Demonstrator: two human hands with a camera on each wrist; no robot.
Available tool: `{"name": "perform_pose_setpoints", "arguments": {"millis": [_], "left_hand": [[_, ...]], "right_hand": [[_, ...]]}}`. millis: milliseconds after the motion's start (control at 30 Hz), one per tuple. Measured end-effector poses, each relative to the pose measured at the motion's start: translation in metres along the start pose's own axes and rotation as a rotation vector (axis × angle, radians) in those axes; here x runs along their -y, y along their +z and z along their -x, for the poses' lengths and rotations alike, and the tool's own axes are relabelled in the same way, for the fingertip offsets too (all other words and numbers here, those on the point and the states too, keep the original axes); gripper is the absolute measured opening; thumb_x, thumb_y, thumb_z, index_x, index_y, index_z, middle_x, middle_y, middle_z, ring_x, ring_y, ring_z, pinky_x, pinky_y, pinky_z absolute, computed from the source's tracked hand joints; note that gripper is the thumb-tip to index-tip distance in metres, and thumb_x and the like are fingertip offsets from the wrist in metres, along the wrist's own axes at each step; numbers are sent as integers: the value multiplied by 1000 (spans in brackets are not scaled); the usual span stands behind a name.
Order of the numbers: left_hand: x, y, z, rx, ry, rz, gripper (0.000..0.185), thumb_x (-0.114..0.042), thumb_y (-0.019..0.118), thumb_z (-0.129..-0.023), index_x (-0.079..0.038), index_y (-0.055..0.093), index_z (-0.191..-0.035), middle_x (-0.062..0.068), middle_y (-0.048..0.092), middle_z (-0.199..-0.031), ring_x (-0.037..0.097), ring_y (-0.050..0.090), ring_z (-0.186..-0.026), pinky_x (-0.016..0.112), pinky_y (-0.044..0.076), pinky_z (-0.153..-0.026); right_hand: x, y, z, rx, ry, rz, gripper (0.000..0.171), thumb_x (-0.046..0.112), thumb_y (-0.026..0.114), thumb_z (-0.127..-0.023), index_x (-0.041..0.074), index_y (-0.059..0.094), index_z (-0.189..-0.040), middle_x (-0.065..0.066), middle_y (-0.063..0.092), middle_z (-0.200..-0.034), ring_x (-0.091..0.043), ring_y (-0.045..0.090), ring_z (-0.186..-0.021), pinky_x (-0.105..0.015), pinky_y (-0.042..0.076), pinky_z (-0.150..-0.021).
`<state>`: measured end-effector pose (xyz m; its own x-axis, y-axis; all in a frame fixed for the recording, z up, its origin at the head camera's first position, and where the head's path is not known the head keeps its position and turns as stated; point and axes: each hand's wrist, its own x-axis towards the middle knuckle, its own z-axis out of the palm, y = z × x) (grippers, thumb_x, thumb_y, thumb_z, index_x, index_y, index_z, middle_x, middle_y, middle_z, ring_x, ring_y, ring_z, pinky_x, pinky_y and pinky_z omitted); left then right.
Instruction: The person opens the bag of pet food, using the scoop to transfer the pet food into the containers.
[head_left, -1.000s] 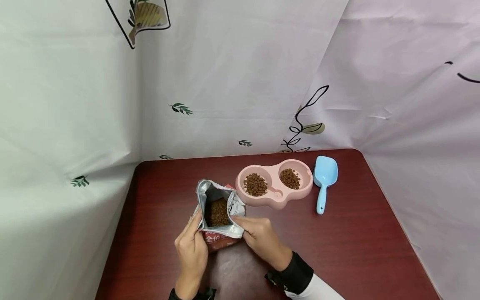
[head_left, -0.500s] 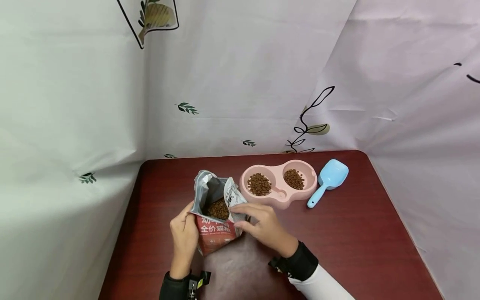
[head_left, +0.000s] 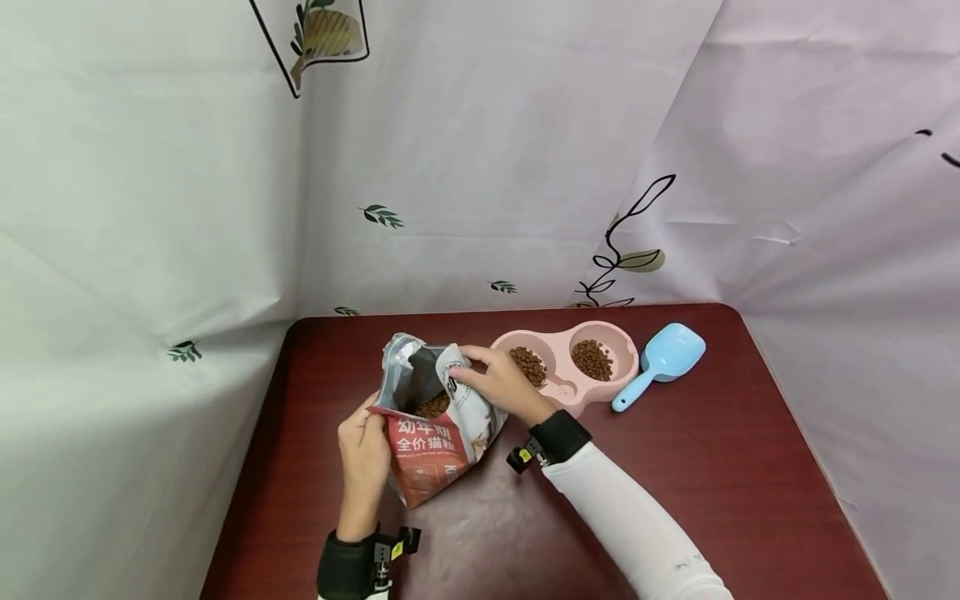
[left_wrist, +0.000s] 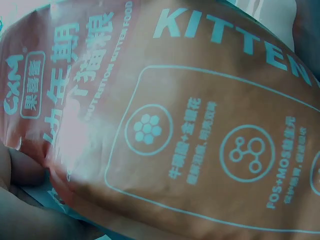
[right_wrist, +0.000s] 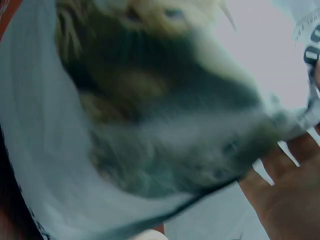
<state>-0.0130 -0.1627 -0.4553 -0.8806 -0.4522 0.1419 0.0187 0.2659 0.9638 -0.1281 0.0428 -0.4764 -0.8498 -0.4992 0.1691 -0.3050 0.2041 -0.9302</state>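
Note:
A red and white bag of kitten food [head_left: 427,458], its mouth open, stands tilted above the table with brown kibble [head_left: 432,407] visible inside. My left hand [head_left: 363,454] pinches its left edge below the rim. At the upper right rim, my right hand [head_left: 501,382] holds the white side with thumb and fingers. The left wrist view is filled by the printed front of the bag [left_wrist: 200,135], with my left fingers [left_wrist: 30,200] at its lower left edge. A blurred cat picture on the bag [right_wrist: 60,165] shows in the right wrist view, beside my right hand [right_wrist: 295,185].
Behind my right hand is a pink double bowl [head_left: 559,343] with kibble in both hollows. A blue scoop [head_left: 675,350] lies at its right, handle toward me. White patterned cloth [head_left: 480,167] hangs behind the dark red table [head_left: 712,467].
The bag has turned so its front faces me more. My right hand has moved up along the rim. The scoop has swung, its handle now pointing left toward the bowl.

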Motion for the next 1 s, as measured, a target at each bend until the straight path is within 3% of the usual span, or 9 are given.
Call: {"name": "perform_pose_setpoints", "arguments": {"millis": [133,233,333,433,500,600,767,1000], "left_hand": [[3,-2,3,20,50,1,41,7,49,-92,0,72,-125,19,73,-117,4,62,-94,12,47,-79],[7,-3,6,61,138,15,41,5,54,-96,-2,66,-135,20,71,-124,2,63,-102,11,48,-84],[12,-2,7,76,224,22,37,0,58,-101,0,64,-137,22,73,-119,1,65,-98,10,49,-83],[14,0,7,58,279,-2,23,0,58,-102,6,70,-121,21,75,-96,-1,64,-80,11,50,-72],[15,1,6,44,291,-3,16,1,57,-102,9,70,-107,20,72,-83,0,61,-70,14,49,-63],[13,0,4,39,273,11,17,2,55,-103,8,66,-92,16,65,-72,2,57,-62,18,47,-56],[7,1,-5,90,166,48,20,-6,54,-106,4,69,-96,10,62,-72,6,57,-60,23,47,-54],[1,14,-20,212,59,104,26,-18,53,-109,2,69,-105,18,66,-76,10,63,-57,27,52,-50]], "right_hand": [[-3,6,1,-130,-7,77,25,21,72,-98,7,78,-118,-9,78,-107,-13,72,-94,-26,56,-82],[-4,9,7,-216,-11,97,17,23,72,-98,9,80,-93,0,67,-72,-3,58,-68,-21,46,-65],[-5,10,14,-271,-7,62,39,24,72,-99,9,59,-65,5,34,-59,-4,34,-55,-22,31,-57],[-4,10,23,-322,5,32,54,23,73,-98,12,39,-57,9,22,-59,-4,24,-53,-21,24,-55],[-4,9,30,-352,22,23,57,22,74,-97,14,35,-56,10,22,-57,-2,24,-52,-21,24,-53],[-2,10,41,-388,46,15,55,20,74,-96,14,41,-53,11,28,-54,-1,29,-49,-20,26,-50],[3,4,62,-481,29,23,42,9,75,-93,6,57,-56,6,40,-52,1,35,-49,-19,29,-48],[24,-12,83,-598,34,108,44,-1,74,-91,2,51,-53,7,27,-57,1,24,-55,-15,19,-53]]}}
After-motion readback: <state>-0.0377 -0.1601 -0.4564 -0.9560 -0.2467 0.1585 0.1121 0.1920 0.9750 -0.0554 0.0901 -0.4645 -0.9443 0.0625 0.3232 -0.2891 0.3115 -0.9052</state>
